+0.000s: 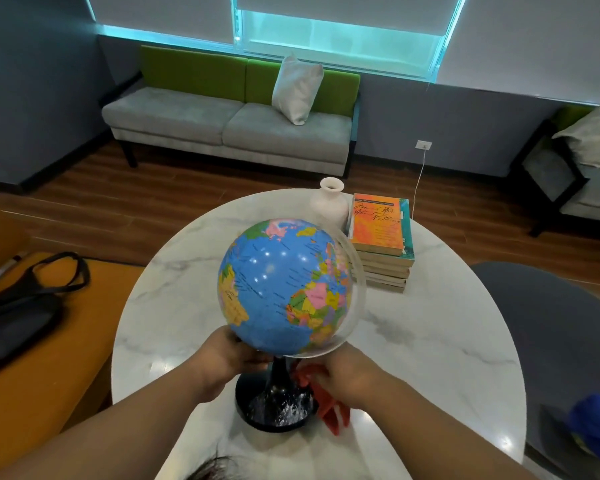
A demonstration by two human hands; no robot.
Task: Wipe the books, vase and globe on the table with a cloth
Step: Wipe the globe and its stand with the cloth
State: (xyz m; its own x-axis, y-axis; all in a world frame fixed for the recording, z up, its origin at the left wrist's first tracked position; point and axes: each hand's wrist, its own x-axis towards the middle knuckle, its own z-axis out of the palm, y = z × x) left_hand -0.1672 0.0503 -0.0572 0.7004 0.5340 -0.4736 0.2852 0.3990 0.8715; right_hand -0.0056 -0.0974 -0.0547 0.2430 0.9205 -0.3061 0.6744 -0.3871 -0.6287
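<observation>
The globe [284, 285] stands at the near middle of the round marble surface [174, 306], its ball overhanging the black base [274, 407]. Wide bare marble lies open to its left and right. Behind it, on the far right, the white vase [329, 202] and the stack of books [380, 233] stand just beside each other, blocking that edge.

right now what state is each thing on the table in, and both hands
globe, upright on its black stand, base on the table
left hand, grips the globe just below the ball
right hand, holds the red cloth against the stand
red cloth, bunched, tail hanging beside the base
vase, upright, untouched
books, closed, stacked beside the vase
</observation>
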